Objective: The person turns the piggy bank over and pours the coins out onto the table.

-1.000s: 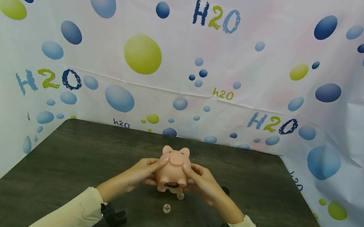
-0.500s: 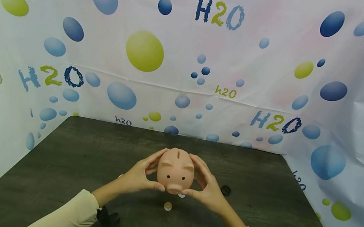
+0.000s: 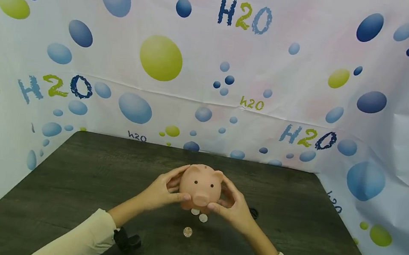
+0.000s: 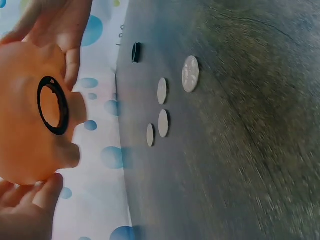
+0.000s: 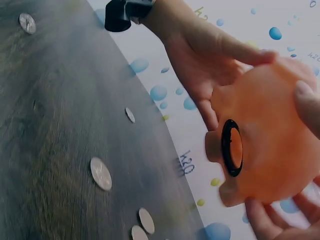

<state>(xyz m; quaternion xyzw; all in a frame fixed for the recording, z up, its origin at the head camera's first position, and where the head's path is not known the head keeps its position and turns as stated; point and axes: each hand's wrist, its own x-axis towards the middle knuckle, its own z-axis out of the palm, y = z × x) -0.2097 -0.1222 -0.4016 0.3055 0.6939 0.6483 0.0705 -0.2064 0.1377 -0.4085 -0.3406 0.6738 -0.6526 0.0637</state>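
A pink piggy bank (image 3: 201,187) is held up above the dark table between both hands, its snout facing me in the head view. My left hand (image 3: 160,191) grips it from the left, thumb beside the snout. On the opposite side my right hand (image 3: 236,204) holds it the same way. The left wrist view shows the underside, where a black-rimmed hole (image 4: 61,106) stands uncovered. Several coins lie on the table: one silver coin (image 3: 203,218) just below the bank and a coin (image 3: 187,232) nearer me.
A round black plug (image 3: 253,213) lies behind my right forearm, partly hidden. Black wrist cameras, such as the left camera (image 3: 127,240), hang under each wrist. A white sheet with blue and green dots (image 3: 201,36) surrounds the table (image 3: 105,174).
One second ago the bank's hole faced me; by half a second ago it had tipped so the top slot showed. Now it has tilted back, bringing the face and feet into view.
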